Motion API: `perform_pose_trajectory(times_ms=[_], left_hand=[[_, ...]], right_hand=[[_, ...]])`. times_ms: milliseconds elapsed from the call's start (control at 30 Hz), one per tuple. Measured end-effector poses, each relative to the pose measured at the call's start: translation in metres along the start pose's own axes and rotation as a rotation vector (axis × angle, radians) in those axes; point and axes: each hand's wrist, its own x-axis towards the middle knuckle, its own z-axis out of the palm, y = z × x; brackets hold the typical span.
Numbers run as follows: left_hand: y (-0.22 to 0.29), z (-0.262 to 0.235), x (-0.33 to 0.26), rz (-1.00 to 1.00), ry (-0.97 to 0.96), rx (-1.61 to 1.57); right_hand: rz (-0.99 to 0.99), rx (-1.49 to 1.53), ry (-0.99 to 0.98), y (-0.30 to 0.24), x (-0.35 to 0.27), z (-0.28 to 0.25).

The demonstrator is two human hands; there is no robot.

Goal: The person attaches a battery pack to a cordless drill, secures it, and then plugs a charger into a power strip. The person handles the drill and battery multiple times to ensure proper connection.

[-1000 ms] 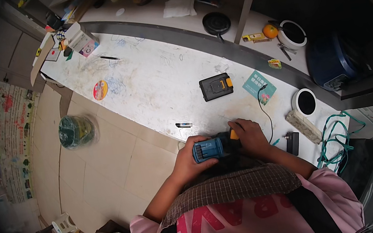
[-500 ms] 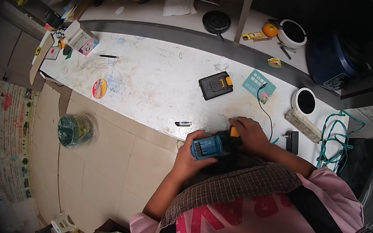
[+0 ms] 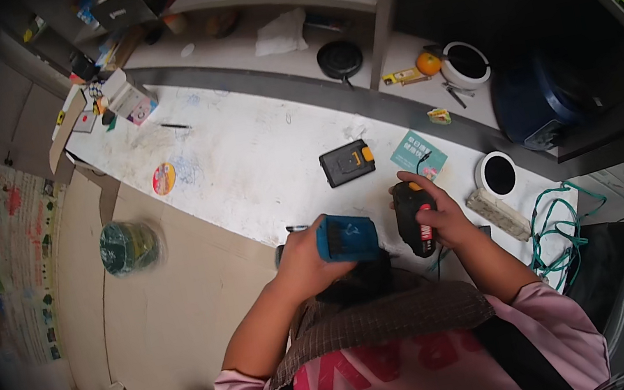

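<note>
My left hand (image 3: pixel 306 265) is wrapped round a blue and black cordless power tool (image 3: pixel 348 240), its boxy base facing up; the rest of the tool is hidden below. To the right of it, my right hand (image 3: pixel 450 219) grips a black battery pack (image 3: pixel 415 220) with a yellow catch and a red label, held apart from the tool above the table's near edge. A second black battery pack (image 3: pixel 347 164) with a yellow catch lies on the white table (image 3: pixel 255 155), beyond both hands.
A green card (image 3: pixel 417 153), a white roll (image 3: pixel 497 174), a pale block (image 3: pixel 498 215) and tangled green cord (image 3: pixel 557 235) lie to the right. Shelves (image 3: pixel 254 55) line the back, holding a black lid (image 3: pixel 339 60) and an orange (image 3: pixel 427 63). A green tub (image 3: pixel 129 246) stands on the floor at left.
The hands were close together at the tool; now my right hand has moved away to the right and up with the battery pack. The tool's base has tilted, and the whole view has shifted slightly.
</note>
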Motion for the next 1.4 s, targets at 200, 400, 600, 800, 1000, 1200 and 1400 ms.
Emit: perform_pose_trajectory(times_ms=[200,400,600,800,1000,1200,1400], left_hand=[[0.067,-0.040,0.003,-0.010,-0.070,0.271],[0.074,-0.036,-0.001,-0.018,0.024,0.203],[0.073,-0.032,-0.002,-0.011,0.032,0.251],[0.072,-0.032,-0.002,-0.012,-0.004,0.235],[0.070,-0.033,-0.003,0.011,0.009,0.248],[0.074,-0.033,-0.004,0.014,0.000,0.305],[0.069,-0.029,-0.003,0.048,0.005,0.327]], right_hand=[[-0.257,0.499,-0.297,-0.048,0.009,0.027],[-0.260,0.563,-0.392,-0.065,0.019,0.043],[-0.240,0.553,-0.370,-0.069,0.020,0.051],[-0.202,0.400,-0.338,-0.069,0.017,0.049],[-0.260,0.216,-0.335,-0.068,0.017,0.046],[-0.421,-0.423,-0.333,-0.084,0.010,0.040],[-0.464,-0.837,-0.277,-0.104,0.000,0.057]])
